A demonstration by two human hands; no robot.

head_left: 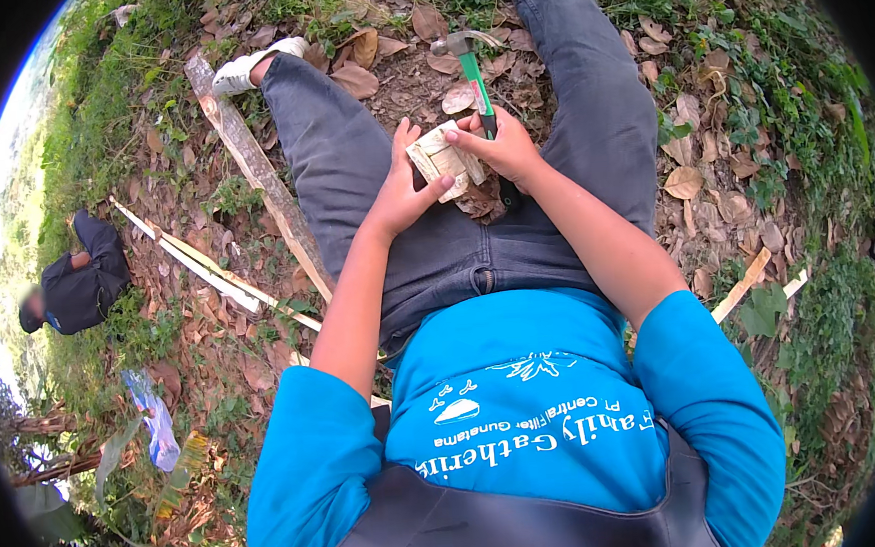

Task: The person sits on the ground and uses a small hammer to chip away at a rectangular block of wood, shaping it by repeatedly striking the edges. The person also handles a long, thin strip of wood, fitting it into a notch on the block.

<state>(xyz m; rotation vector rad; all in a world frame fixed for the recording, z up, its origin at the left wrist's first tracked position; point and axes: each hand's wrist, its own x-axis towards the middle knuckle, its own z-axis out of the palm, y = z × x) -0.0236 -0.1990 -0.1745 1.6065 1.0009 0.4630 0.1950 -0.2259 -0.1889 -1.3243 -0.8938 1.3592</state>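
**Pale wood block steadied in lap, hammer at the ready**

Pale, rough-cut wood block [444, 160] sits betw. our thighs, over the dark jeans [456, 242], as we sit legs apart on the ground. Our left hand [404, 185] wraps it from the left side, fingers curled shut around it, thumb across its near face. Our right hand [505, 147] is closed round the green handle of a claw hammer [474, 76], low on the shaft, w/ the metal head pointing away from us, resting just past the block. We judge the work as barely begun or mid-way: no nail shows, block looks whole, and whether anything's been driven in we can't tell. Around us: bare dirt thick w/ dry brown leaves [365, 67], grass at the edges. A long weathered plank [261, 174] lies by our left leg, thin pale slats [202, 268] beyond it. Farther left, another person in dark clothes [82, 280] crouches on the slope.
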